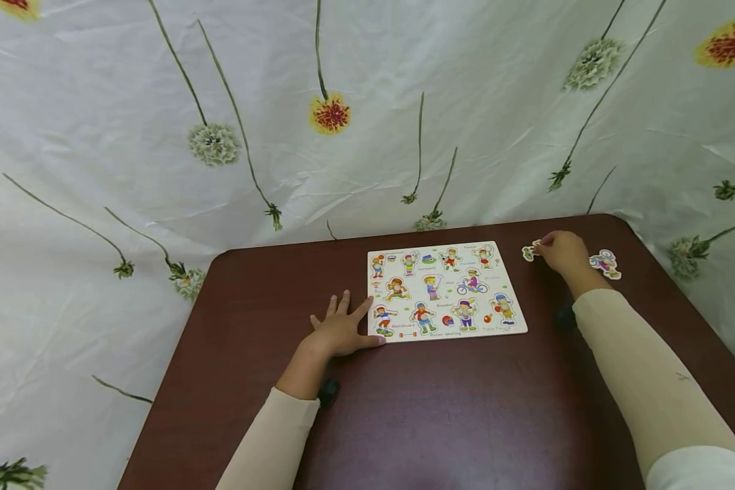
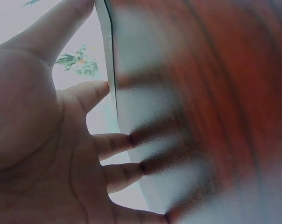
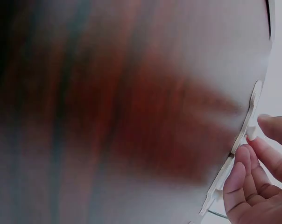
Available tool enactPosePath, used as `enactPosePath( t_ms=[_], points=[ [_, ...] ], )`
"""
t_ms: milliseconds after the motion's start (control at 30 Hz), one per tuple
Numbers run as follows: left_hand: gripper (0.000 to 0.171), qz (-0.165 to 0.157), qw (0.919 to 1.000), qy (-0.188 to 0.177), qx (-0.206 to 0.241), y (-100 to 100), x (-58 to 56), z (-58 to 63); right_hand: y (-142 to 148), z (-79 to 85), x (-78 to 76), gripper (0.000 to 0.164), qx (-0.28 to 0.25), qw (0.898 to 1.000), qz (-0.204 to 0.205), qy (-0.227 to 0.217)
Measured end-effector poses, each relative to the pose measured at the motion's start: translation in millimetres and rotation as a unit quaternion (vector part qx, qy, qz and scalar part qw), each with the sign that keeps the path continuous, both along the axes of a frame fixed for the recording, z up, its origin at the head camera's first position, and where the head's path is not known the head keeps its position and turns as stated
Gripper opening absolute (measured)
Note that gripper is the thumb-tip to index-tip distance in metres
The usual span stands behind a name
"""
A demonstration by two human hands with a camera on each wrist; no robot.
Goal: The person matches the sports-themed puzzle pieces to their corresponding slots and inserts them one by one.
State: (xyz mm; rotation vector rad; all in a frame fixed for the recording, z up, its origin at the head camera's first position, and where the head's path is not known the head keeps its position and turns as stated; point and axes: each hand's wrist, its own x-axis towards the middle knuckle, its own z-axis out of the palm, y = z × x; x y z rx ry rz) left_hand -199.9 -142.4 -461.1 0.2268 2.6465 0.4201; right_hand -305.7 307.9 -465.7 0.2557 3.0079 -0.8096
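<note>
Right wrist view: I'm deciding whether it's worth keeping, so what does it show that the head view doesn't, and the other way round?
Only the right wrist view shows a cutout piece edge-on, with a small knob standing out from it near the fingertips. Only the head view shows the left hand at the edge of the board, and the board's printed sports figures. Both show the right hand and the brown table.

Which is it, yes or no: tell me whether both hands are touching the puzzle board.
No, only the left hand touches the puzzle board; the right hand is at a loose piece beside it.
</note>
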Motion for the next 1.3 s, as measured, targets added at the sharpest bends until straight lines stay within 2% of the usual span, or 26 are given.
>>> enactPosePath(
  t_ms=[400,833,1300],
  points=[
    [0.092,-0.003,1.0,0.004,0.001,0.6,0.0,0.7,-4.5,0.8,1.4,0.026,0.0,1.0,0.002,-0.009],
    [0.092,-0.001,1.0,0.006,-0.004,1.7,-1.8,-1.6,-2.7,3.4,3.9,0.027,-0.018,1.0,0.012,-0.001],
    [0.092,-0.001,1.0,0.007,-0.003,0.3,0.1,-0.7,-27.4,6.3,16.1,0.03,-0.065,0.997,0.034,0.014]
  ],
)
